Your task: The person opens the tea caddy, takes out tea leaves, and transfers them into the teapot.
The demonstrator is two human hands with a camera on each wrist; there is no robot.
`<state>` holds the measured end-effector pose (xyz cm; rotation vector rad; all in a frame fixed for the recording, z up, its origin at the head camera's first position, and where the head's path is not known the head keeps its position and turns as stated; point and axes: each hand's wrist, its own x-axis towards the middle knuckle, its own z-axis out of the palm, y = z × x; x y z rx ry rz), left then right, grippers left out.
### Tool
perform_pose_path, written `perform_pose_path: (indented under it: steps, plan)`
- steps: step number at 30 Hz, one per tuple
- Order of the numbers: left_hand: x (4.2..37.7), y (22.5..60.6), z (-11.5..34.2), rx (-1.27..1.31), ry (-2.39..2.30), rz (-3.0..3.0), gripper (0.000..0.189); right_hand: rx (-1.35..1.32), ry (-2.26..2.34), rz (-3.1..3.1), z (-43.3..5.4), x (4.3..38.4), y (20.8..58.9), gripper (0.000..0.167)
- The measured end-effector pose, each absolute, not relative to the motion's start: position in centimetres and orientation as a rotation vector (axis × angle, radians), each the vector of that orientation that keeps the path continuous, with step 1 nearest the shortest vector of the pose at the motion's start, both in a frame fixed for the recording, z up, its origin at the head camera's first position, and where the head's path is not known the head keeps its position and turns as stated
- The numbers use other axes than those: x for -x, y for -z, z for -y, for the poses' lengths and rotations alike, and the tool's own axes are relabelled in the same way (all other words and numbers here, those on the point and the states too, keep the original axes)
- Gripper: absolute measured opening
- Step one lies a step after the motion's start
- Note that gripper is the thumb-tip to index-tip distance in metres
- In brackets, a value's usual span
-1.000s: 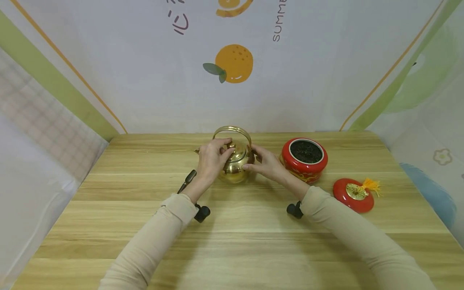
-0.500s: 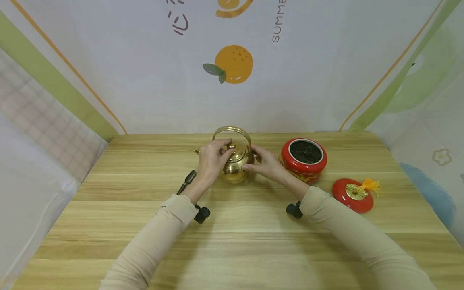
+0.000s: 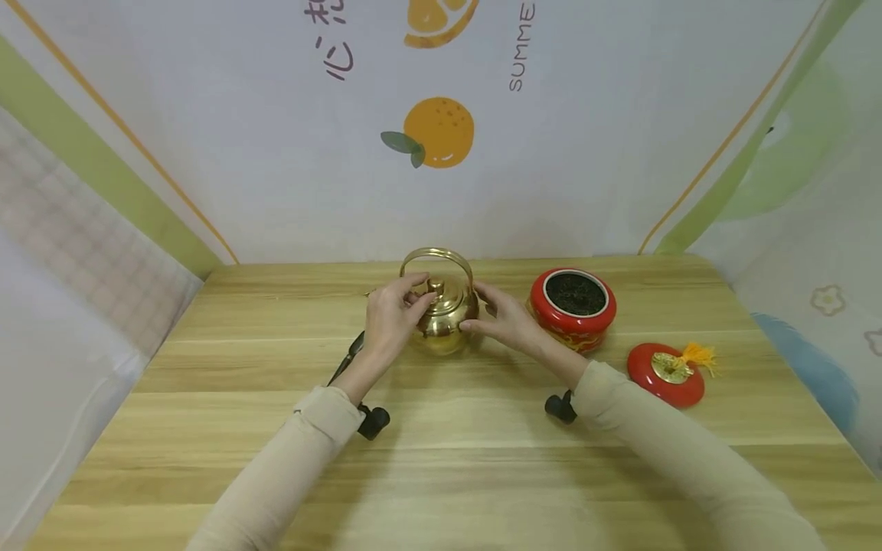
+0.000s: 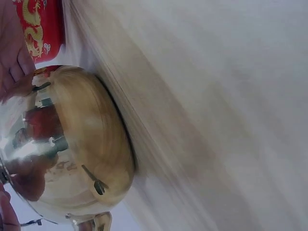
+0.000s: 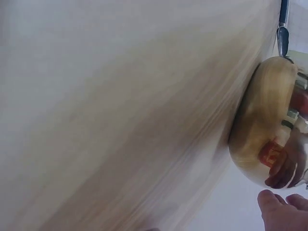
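Observation:
A brass kettle (image 3: 444, 325) with an arched handle stands upright on the wooden table, its lid (image 3: 448, 295) seated on top. My left hand (image 3: 391, 314) is at the lid's knob (image 3: 436, 286), thumb and forefinger spread on its left with a small gap showing. Against the kettle's right side, my right hand (image 3: 506, 321) lies with thumb and fingers spread; whether all fingertips touch is hard to tell. A red jar (image 3: 572, 306) with gold dragons, full of dark tea leaves, is to the right, uncovered. Its red lid (image 3: 666, 375) with a yellow tassel lies nearer me.
A dark, slim scoop-like tool (image 3: 354, 348) lies left of the kettle, partly behind my left wrist. The kettle's spout points left. A printed white cloth (image 3: 537, 191) hangs close behind the table's far edge.
My left thumb and forefinger have come off the lid's knob and moved slightly left. The right hand keeps its place by the kettle. The head view has tilted up slightly.

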<state>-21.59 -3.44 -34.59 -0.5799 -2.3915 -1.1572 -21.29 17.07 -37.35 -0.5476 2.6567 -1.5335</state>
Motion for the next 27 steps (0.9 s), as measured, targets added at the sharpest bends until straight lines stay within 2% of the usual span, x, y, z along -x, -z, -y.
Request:
perform_pose_path:
  steps: [11,21,27]
  plan:
    - [18.9,34.5,3.3,0.606,1.595,2.212,0.031,0.531,1.577,-2.704,-19.4,17.5,36.7,0.067]
    - [15.8,34.9,-0.7,0.719,1.896,2.278,0.036,0.549,1.686,-2.741,-22.7,13.5,36.7,0.054]
    - [15.4,35.8,-3.2,0.771,2.025,2.294,0.042,0.464,1.639,-2.826,-25.8,11.3,36.5,0.046]
